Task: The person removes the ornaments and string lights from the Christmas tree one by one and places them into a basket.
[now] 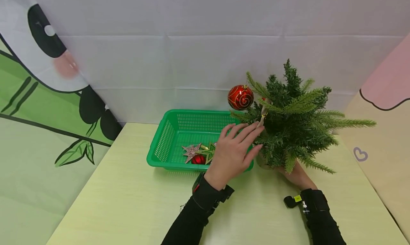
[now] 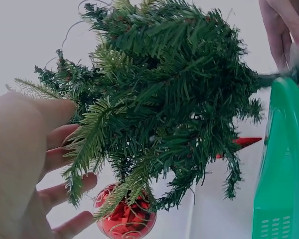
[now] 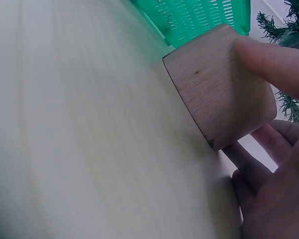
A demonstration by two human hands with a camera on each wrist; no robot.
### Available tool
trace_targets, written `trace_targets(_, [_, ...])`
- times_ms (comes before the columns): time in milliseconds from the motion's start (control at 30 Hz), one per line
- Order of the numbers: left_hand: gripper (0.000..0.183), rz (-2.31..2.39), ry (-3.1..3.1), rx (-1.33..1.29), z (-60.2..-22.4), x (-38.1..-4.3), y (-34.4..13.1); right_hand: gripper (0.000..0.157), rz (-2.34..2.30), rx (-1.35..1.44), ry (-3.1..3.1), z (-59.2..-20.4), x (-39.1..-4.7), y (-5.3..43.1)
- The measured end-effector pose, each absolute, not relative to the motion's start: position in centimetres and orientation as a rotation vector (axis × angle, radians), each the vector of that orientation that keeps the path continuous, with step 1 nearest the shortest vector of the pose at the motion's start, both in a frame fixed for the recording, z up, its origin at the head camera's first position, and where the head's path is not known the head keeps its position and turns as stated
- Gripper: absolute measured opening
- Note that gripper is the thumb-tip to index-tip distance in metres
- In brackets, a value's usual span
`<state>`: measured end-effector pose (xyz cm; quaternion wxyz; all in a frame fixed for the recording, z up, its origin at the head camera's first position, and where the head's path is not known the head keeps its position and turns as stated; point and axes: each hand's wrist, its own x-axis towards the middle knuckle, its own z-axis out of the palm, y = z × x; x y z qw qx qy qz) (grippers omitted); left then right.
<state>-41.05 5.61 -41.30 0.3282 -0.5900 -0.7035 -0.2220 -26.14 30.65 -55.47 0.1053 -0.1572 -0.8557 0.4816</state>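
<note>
A small artificial Christmas tree [image 1: 291, 120] stands on the table, leaning slightly in the head view. My right hand [image 1: 298, 175] grips its wooden base [image 3: 222, 89] low down, thumb on one side and fingers round the other. My left hand [image 1: 232, 150] is at the tree's left side, fingers extended and spread beside a light green branch tip [image 2: 89, 134]. In the head view its fingertips overlap a pale tan ornament with a gold band [image 1: 263, 115]. A red bauble with gold swirls [image 1: 241, 97] hangs from a branch just above that hand.
Left of the tree sits a green plastic basket [image 1: 163, 142], partly behind my left hand. It holds a pink glittery star [image 1: 191, 152], a green star [image 1: 207, 152] and a red ball [image 1: 198, 159]. A printed cloth [image 1: 144, 60] hangs behind the table.
</note>
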Motion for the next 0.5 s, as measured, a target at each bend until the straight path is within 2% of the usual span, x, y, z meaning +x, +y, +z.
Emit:
trace_targets(367, [0.03, -0.968, -1.684, -1.501, -40.7, -41.8, 5.2, 0.068, 1.343, -0.462, -2.557, -55.6, -26.1, 30.8])
trace_targets(500, [0.029, -1.107, -1.656, -1.5, -40.6, -42.4, 4.5, 0.069, 1.345, -0.457, -2.558, -55.6, -26.1, 30.8])
